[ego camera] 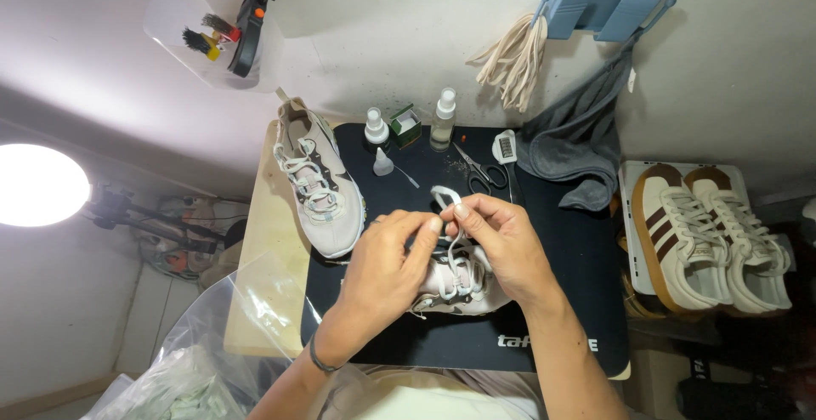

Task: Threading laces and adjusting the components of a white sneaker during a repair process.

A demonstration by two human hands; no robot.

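Hands meet over the middle of the black mat [561,301] that covers most of the small counter [263,250]. Our left hand [387,263] and right hand [501,246] both pinch the white shoelace [444,195], which loops up just above the fingertips; fingers are narrowed on the lace, not spread. Beneath them lies a pale sneaker [455,288], partly hidden by our hands, near the mat's centre. Its mate, a second pale sneaker [319,186], lies along the mat's left edge, laced.

At the far edge of the mat we see two small spray bottles [443,119], one with a yellowish liquid inside; we cannot tell what the other holds. Between them sits a small green box [405,126], and a little dropper bottle [383,162] stands just in front. Scissors [478,170] and a small brush [505,147] lie toward the far right corner, beside a grey towel [574,144].

A clear plastic bag [183,369] at the near left corner holds pale crumpled material. On the right, a white box [633,216] off the counter carries a pair of cream shoes with brown stripes [710,233].
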